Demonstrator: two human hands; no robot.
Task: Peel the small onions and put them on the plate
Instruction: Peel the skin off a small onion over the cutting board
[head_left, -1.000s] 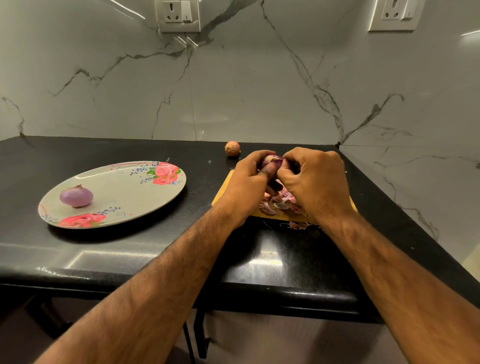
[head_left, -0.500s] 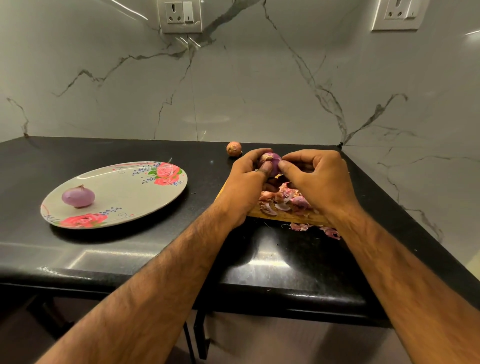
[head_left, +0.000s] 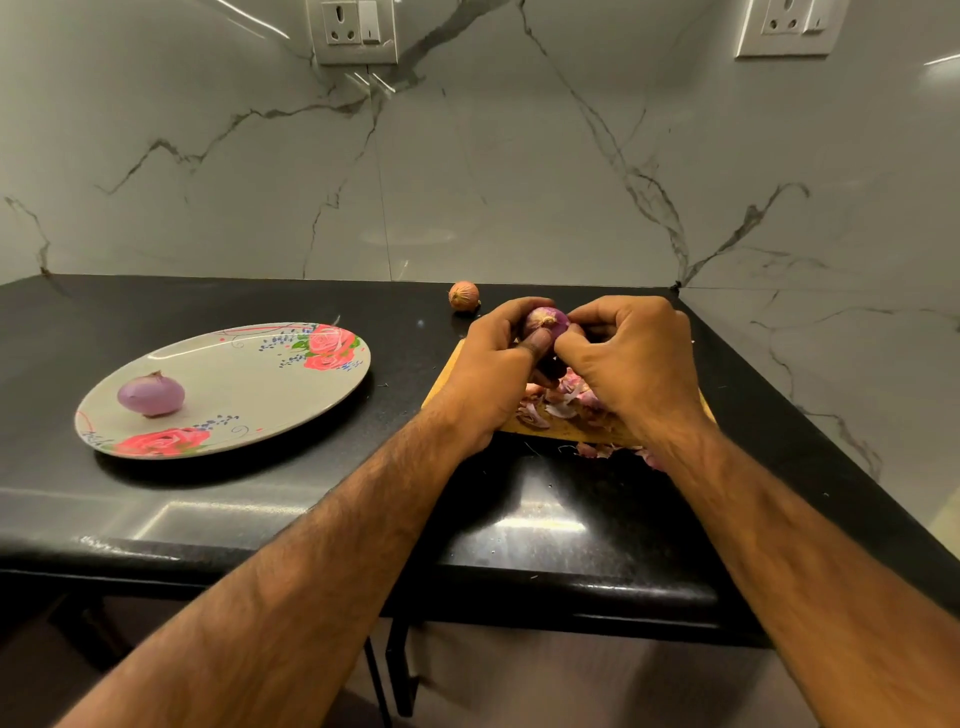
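Above the wooden board (head_left: 550, 430), a half-peeled onion (head_left: 546, 321) is gripped by the left hand (head_left: 496, 376) and pinched by the curled right hand (head_left: 636, 358). Peelings (head_left: 543, 411) are partly hidden beneath. One peeled onion (head_left: 150, 393) is set on the plate (head_left: 254, 387); an unpeeled onion (head_left: 463, 295) is left behind the hands.

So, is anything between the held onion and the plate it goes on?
Nothing visible. Only black counter lies between the onion, gripped by the left hand and right hand over the board, and the plate. The peeled onion sits on the plate's left part; the unpeeled onion lies behind, near the wall.
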